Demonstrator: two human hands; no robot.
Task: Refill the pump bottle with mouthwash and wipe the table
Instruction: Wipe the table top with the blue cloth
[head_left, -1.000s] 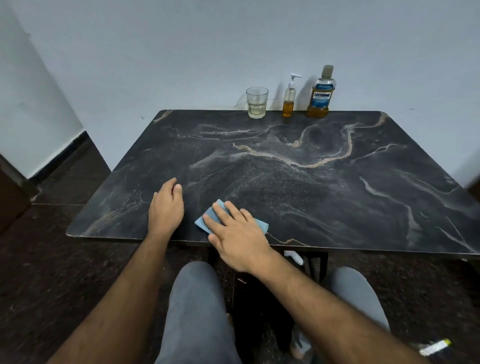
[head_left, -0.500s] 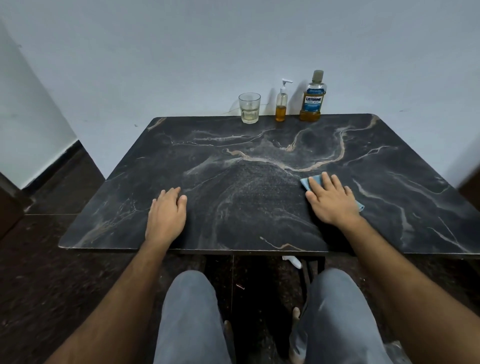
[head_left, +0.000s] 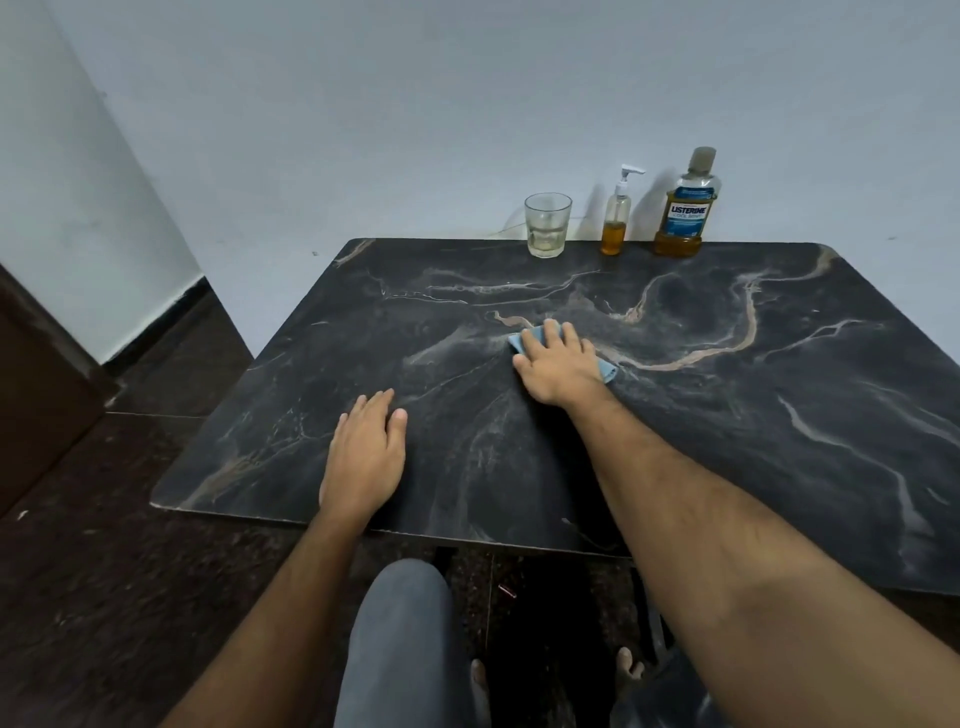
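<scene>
My right hand (head_left: 558, 364) lies flat with straight fingers on a blue cloth (head_left: 607, 370), pressing it onto the middle of the dark marble table (head_left: 753, 426). Only the cloth's edges show around the hand. My left hand (head_left: 366, 452) rests palm down near the table's front left edge, holding nothing. At the far edge by the wall stand a small pump bottle (head_left: 616, 218) with amber liquid low in it and a mouthwash bottle (head_left: 687, 205) with a blue label, capped and upright.
A clear glass tumbler (head_left: 546, 224) with a little pale liquid stands left of the pump bottle. A white wall backs the table. Dark floor lies to the left. My knees sit under the front edge.
My right hand has slid the cloth from the front edge out to the right, then back and further in to the table's middle. My left hand has stayed put.
</scene>
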